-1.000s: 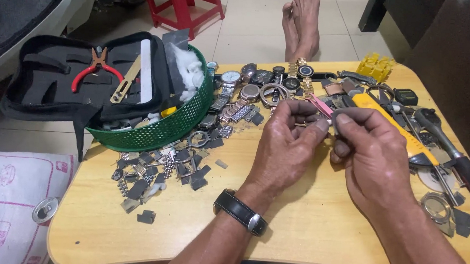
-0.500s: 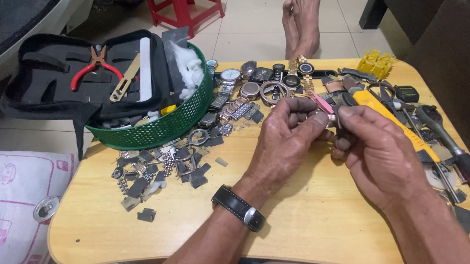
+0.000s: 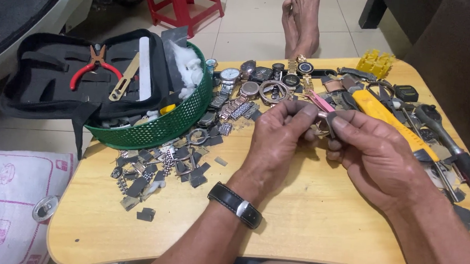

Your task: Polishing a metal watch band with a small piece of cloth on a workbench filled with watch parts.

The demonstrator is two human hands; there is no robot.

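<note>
My left hand (image 3: 278, 140), with a black wristwatch (image 3: 235, 204) on its wrist, and my right hand (image 3: 377, 154) meet above the middle of a small wooden table (image 3: 305, 223). Between their fingertips they pinch a small metal watch part (image 3: 324, 125), mostly hidden by the fingers. A pink-handled tool (image 3: 319, 102) lies just behind my fingers. Several watches and watch cases (image 3: 260, 82) lie in a row behind my hands.
A green basket (image 3: 159, 124) at the table's left holds an open black tool case (image 3: 58, 80) with red pliers (image 3: 91, 65) and white cotton. Loose strap links (image 3: 156, 168) scatter below it. Yellow and black tools (image 3: 388, 117) crowd the right side. Someone's bare feet (image 3: 301, 19) rest beyond the table.
Both hands stay together on the small part and have shifted only slightly; the fingers have turned it a little. The view has tilted slightly.
</note>
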